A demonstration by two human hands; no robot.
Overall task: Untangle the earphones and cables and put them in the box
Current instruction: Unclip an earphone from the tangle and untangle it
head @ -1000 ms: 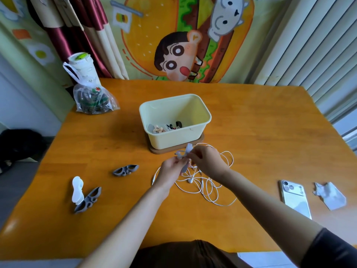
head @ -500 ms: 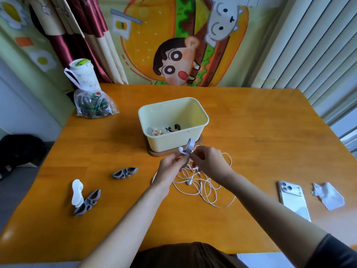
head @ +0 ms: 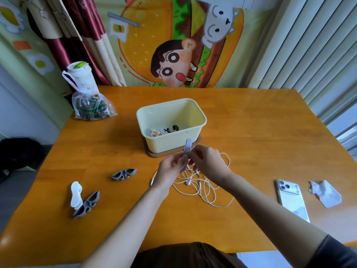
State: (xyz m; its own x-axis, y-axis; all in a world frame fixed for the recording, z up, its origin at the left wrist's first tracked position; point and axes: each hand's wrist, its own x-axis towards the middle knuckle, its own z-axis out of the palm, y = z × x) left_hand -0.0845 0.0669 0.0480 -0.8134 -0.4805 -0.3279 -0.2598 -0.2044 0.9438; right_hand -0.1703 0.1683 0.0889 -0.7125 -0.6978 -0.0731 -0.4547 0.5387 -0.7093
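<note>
A pale yellow box (head: 172, 141) stands on a brown coaster at the table's middle, with a few small earphone items inside. Just in front of it my left hand (head: 170, 168) and my right hand (head: 207, 161) meet and together pinch a grey cable winder (head: 187, 147), which sticks up between the fingers. White earphones (head: 204, 187) hang from the winder and lie in tangled loops on the table under and to the right of my hands. One earbud lies below my hands.
Two more grey winders (head: 124, 174) (head: 87, 205) and a white one (head: 76, 193) lie at the left front. A bagged cup (head: 87, 95) stands far left. A white phone (head: 291, 199) and crumpled paper (head: 325, 193) lie at right on the orange table (head: 260, 132).
Both hands have lifted the grey winder slightly toward the box, and it now stands more upright. The cable loops on the table have barely shifted.
</note>
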